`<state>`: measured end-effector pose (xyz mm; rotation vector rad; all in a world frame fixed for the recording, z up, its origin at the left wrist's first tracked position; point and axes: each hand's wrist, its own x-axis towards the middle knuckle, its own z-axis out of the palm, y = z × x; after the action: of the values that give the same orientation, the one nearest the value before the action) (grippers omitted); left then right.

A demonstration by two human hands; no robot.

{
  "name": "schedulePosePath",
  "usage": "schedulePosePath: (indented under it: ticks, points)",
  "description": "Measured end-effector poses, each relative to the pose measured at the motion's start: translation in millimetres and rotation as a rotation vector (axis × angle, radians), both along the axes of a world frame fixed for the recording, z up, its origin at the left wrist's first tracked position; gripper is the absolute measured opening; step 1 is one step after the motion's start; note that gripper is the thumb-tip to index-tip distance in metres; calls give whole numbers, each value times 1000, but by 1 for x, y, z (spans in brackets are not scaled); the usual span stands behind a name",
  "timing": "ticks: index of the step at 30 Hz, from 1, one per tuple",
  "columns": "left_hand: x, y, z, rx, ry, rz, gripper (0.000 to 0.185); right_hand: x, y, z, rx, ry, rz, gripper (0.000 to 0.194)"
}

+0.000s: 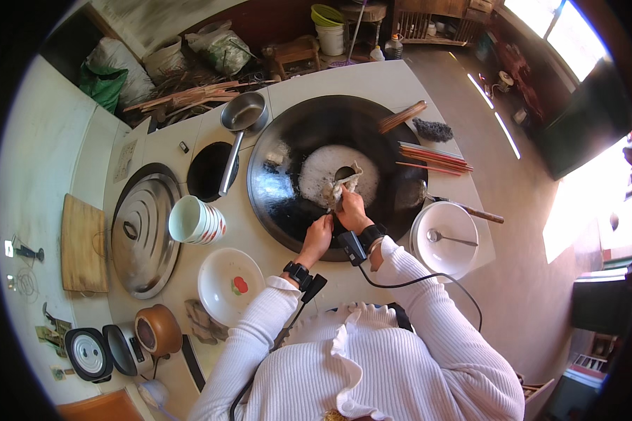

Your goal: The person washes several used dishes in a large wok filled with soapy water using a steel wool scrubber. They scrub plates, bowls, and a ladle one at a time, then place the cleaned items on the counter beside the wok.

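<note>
A large black wok (279, 194) is set into the tiled stove top, with foamy water (316, 166) pooled at its bottom. Over the foam, my right hand (353, 210) grips a wet, pale dishcloth (352, 181) wrapped around a ladle (344, 172), whose dark bowl shows among the folds. Close by on the left, my left hand (318, 237) has its fingers closed on what seems to be the ladle's handle, mostly hidden by the hand. Both wrists carry black strapped devices with cables.
Right of the wok lie a bamboo brush (403, 117), a scouring pad (433, 130), chopsticks (434, 158), a spatula (468, 210) and stacked white bowls (453, 258). Leftward are a saucepan (244, 111), stacked cups (196, 220), a floral bowl (224, 302) and a metal lid (145, 237).
</note>
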<state>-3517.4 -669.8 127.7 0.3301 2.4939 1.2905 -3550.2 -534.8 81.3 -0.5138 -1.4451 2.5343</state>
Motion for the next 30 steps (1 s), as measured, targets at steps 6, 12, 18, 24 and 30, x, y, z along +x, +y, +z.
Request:
schedulePosePath:
  ticks: [6, 12, 18, 24, 30]
  points:
    - [-14, 7, -27, 231, -210, 97, 35, 3, -6, 20, -438, -263, -37, 21]
    - [-23, 2, -38, -49, 171, -10, 35, 5, -10, 14, -11, -344, -2, 26]
    - [-33, -21, -7, -148, 224, 150, 39, 19, 12, -29, 286, -484, 130, 38]
    - [-31, -19, 11, 115, -33, 34, 37, 22, 21, 0, 272, -298, 345, 48]
    - [6, 28, 32, 142, -323, -208, 36, 54, 41, 68, -4, -244, 207, 16]
